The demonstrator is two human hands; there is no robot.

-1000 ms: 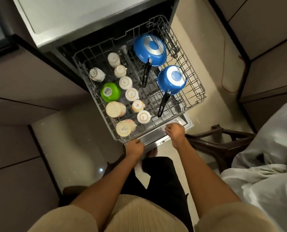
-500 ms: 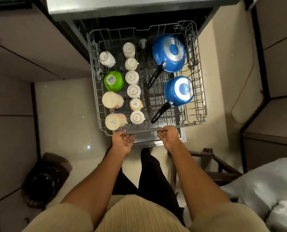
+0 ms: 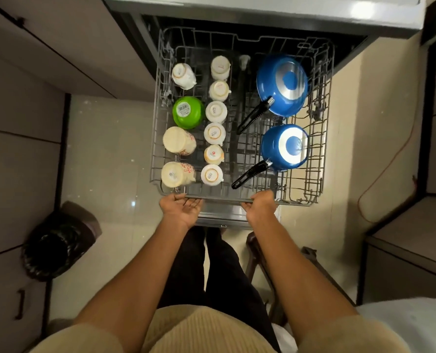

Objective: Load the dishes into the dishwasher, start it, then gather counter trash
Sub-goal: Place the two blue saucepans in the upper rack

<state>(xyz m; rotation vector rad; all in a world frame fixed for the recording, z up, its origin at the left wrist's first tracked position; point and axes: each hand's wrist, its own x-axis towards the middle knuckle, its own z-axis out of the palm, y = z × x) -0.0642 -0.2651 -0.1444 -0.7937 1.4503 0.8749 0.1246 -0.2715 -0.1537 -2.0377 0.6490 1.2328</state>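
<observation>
Both hands are at the near rail of the pulled-out rack (image 3: pixel 240 200). The left hand (image 3: pixel 180 208) lies palm up with fingers loosely spread, its grip released, fingertips just under the rail. The right hand (image 3: pixel 261 205) has its fingers curled over the rail, grasping it. Half a second back the hands sat much the same; a second ago both were knuckles-up, lower on the front edge, and the rack looked skewed from where the head was turned.

In the rack, two blue pans (image 3: pixel 283 85) lie upside down on the right, black handles pointing toward the person. On the left stand a column of small white cups (image 3: pixel 215 112), bottoms up, a green bowl (image 3: pixel 187 112) and two larger cream mugs (image 3: pixel 178 141) on their sides. None of the dishes has shifted. A black-lined bin (image 3: pixel 56 248) stands on the floor to the left.
</observation>
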